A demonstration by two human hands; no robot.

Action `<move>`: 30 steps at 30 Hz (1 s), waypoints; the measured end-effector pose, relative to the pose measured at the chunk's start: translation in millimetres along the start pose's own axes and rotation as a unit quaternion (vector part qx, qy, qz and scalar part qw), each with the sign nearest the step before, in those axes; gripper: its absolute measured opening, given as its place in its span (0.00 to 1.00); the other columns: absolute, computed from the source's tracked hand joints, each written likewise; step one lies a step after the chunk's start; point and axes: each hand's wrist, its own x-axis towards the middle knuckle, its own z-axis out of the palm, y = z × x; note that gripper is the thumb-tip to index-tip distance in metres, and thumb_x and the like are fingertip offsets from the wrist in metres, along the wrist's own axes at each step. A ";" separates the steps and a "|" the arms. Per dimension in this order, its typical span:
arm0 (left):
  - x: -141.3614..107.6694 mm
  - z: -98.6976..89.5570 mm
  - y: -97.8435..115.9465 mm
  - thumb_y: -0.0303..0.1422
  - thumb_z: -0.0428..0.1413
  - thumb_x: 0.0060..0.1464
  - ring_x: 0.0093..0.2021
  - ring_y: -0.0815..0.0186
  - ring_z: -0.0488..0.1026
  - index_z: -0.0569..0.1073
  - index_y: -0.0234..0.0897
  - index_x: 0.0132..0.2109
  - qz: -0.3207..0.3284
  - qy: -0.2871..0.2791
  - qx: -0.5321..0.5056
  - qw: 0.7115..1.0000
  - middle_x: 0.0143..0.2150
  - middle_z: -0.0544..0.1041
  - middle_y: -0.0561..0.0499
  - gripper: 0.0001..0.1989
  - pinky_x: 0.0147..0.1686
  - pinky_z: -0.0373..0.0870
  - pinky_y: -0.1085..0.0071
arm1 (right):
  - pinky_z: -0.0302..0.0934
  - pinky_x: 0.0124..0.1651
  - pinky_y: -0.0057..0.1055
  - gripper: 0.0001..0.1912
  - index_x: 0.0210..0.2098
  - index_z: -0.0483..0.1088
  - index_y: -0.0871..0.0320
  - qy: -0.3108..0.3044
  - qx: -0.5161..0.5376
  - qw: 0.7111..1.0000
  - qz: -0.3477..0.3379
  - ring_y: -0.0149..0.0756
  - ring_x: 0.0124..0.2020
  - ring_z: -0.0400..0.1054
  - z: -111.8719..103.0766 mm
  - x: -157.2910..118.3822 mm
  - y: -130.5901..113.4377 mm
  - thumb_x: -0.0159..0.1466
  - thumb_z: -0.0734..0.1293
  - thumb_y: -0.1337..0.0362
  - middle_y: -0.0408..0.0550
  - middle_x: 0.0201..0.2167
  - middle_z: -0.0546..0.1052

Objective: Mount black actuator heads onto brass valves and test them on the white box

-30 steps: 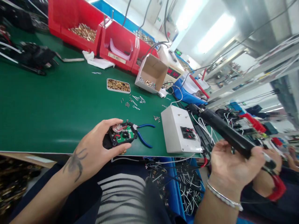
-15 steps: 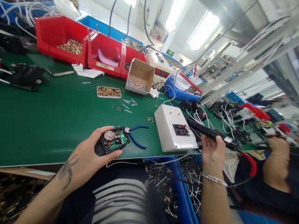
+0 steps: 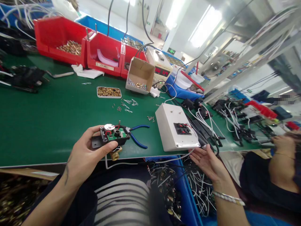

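My left hand [image 3: 88,149] is closed around an open black housing [image 3: 115,141], which holds a green circuit board [image 3: 115,134] and a round silver disc [image 3: 109,126]. A brass fitting [image 3: 115,155] sticks out under it, and the housing is tipped toward its side. Blue-handled pliers [image 3: 138,143] lie just right of the housing. My right hand [image 3: 209,160] is open, palm turned up, by the lower right corner of a white box [image 3: 168,138]. Near its thumb is a dark cylindrical tool [image 3: 201,138], partly hidden behind the box.
Loose clips [image 3: 128,106] and small screws [image 3: 150,118] lie on the green bench. Behind stand a tin of brass pieces [image 3: 109,97], a cardboard box [image 3: 142,73] and red bins [image 3: 103,70]. A blue crate [image 3: 188,196] of wired parts sits below. Another person's hand [image 3: 284,146] is at right.
My right hand has let go of the long black tool with the red cable end and moved left and down, opening. The housing in my left hand has tipped, bringing the brass fitting into view.
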 end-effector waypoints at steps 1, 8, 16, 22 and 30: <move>-0.3 2.1 2.8 0.48 0.71 0.40 0.43 0.58 0.81 0.74 0.40 0.51 -0.018 0.001 -0.057 0.998 0.44 0.83 0.49 0.32 0.44 0.80 0.66 | 0.76 0.46 0.50 0.25 0.27 0.76 0.58 0.008 -0.029 0.999 -0.028 0.48 0.35 0.78 -0.1 -3.0 -6.3 0.53 0.75 0.41 0.57 0.30 0.80; -9.8 15.6 28.6 0.52 0.73 0.35 0.29 0.63 0.79 0.80 0.34 0.39 -0.111 -0.063 -0.277 0.952 0.30 0.83 0.48 0.30 0.29 0.78 0.72 | 0.60 0.65 0.43 0.12 0.40 0.80 0.53 0.048 -0.168 0.933 -0.315 0.41 0.47 0.73 53.5 29.4 -91.9 0.57 0.73 0.58 0.46 0.43 0.81; -29.0 3.0 32.1 0.52 0.67 0.48 0.37 0.61 0.82 0.77 0.35 0.52 -0.040 -0.034 -0.202 0.978 0.42 0.84 0.46 0.31 0.39 0.79 0.71 | 0.63 0.38 0.32 0.14 0.36 0.81 0.60 -0.143 -0.269 0.911 -0.277 0.33 0.29 0.67 125.5 83.7 -106.0 0.52 0.76 0.60 0.46 0.28 0.78; -37.8 -1.8 30.6 0.44 0.69 0.50 0.44 0.65 0.82 0.73 0.42 0.57 0.004 -0.032 -0.128 0.991 0.49 0.83 0.51 0.29 0.43 0.76 0.78 | 0.61 0.37 0.29 0.08 0.33 0.77 0.61 -0.108 -0.288 0.904 -0.297 0.31 0.28 0.66 130.7 83.8 -103.5 0.55 0.72 0.63 0.46 0.28 0.78; -39.7 10.2 35.7 0.47 0.65 0.54 0.49 0.51 0.81 0.75 0.32 0.56 -0.080 -0.080 -0.269 0.957 0.50 0.83 0.40 0.28 0.53 0.77 0.57 | 0.61 0.38 0.30 0.04 0.30 0.76 0.60 -0.065 -0.306 0.902 -0.299 0.30 0.26 0.64 135.9 79.0 -107.0 0.56 0.71 0.65 0.45 0.27 0.77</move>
